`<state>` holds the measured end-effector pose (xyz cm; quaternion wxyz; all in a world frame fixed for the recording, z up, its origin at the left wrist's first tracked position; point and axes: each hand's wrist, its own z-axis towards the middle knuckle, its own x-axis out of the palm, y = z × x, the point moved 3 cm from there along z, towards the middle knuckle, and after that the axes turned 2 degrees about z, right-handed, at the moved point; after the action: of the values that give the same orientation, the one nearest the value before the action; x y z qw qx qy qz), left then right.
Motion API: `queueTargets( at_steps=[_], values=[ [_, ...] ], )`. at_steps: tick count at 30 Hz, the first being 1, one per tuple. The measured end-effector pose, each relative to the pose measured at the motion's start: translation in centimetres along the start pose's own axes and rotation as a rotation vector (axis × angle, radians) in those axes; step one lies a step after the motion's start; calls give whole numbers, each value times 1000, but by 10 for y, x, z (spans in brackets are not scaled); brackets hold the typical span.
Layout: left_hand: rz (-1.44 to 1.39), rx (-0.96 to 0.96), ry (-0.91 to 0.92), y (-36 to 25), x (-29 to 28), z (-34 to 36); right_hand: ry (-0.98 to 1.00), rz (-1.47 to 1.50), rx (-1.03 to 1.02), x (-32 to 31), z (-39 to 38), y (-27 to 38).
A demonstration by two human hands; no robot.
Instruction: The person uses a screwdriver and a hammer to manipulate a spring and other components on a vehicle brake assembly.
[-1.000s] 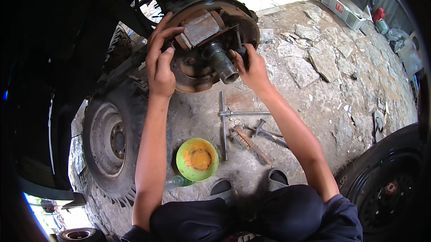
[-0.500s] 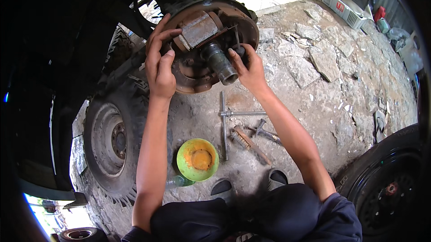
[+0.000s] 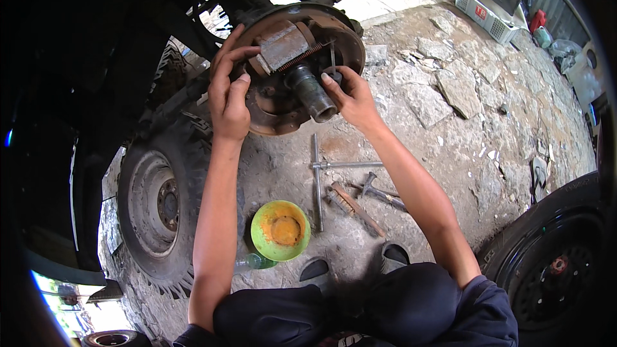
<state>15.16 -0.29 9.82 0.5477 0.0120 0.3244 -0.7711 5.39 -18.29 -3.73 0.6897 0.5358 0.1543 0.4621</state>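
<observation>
In the head view, the vehicle's underside to the left of the brake plate [image 3: 273, 122] is lost in deep shadow, and the plate's left edge is partly covered by the left hand [image 3: 231, 97]. The tyred wheel [image 3: 154, 202], left of and nearer the person than the plate, is partly hidden by the left forearm. The handle of the hammer [image 3: 380, 192], also nearer the person than the plate, is partly covered by the right forearm. The black wheel [image 3: 558, 266], far to the right of the plate, is cut off by the dark rim.

On the plate, a dark-handled tool [image 3: 335, 75] is clamped between the thumb and fingers of the right hand [image 3: 352, 99]. Most of the handle is hidden by the grip; the thin shaft is pointed upward, near the right end of the coil spring [image 3: 301, 59]. The left thumb and fingers are held apart, the index fingertip laid by the grey block [image 3: 283, 46] on the plate; whether anything small is touched by the thumb cannot be told. The hollow spindle [image 3: 312, 94] is seen between the hands, jutting from the plate.
</observation>
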Motion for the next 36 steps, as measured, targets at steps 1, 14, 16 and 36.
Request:
queueTargets(
  at_steps=[1, 14, 16, 36],
  values=[
    [5, 7, 3, 0, 0, 1, -4, 47, 11, 0, -1, 1],
    [-2, -2, 14, 3, -1, -2, -78, -276, 85, -3, -7, 30],
    [2, -5, 12, 4, 0, -2, -94, -294, 112, -3, -9, 32],
    [2, 37, 4, 3, 0, 0, -100, -445, 362, -7, -14, 69]
  ],
)
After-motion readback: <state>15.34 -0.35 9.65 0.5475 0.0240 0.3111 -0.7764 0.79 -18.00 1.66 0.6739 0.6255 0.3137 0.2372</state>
